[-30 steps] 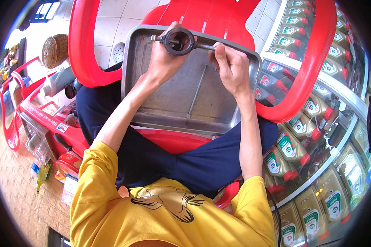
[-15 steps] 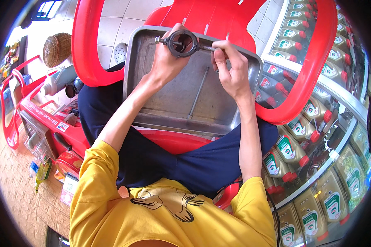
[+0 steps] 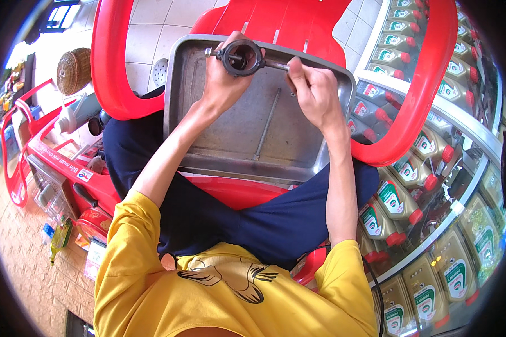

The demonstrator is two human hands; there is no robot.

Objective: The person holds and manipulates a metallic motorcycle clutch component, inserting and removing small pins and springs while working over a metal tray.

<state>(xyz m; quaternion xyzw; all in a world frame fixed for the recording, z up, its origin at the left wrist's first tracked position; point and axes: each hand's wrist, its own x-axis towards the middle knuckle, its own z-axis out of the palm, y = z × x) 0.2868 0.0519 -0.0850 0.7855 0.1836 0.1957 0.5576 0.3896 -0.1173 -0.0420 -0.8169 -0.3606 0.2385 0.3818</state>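
My left hand (image 3: 222,81) is closed around a dark, ring-shaped metal part (image 3: 243,73) above the far side of a grey metal tray (image 3: 199,140). The ring's round opening faces up, and a bolt end with a nut or head (image 3: 210,52) sticks out on its left. From its right side runs a metal rod (image 3: 276,65) that looks like a long bolt. My right hand (image 3: 319,92) grips that rod's outer end between thumb and curled fingers, which hide the tip. A thin metal rod (image 3: 268,123) lies slanted in the tray.
The tray rests between my legs and a red plastic chair (image 3: 264,22) whose armrests curve round both sides. At right, glass shelves hold several oil bottles (image 3: 393,196) with red caps. To the left are a wicker basket (image 3: 73,71) and a red rack (image 3: 67,163).
My right hand has turned at the rod's end: its fingers, extended before, are now curled in, with the thumb on top. My left hand still holds the ring-shaped part, nearly in place.
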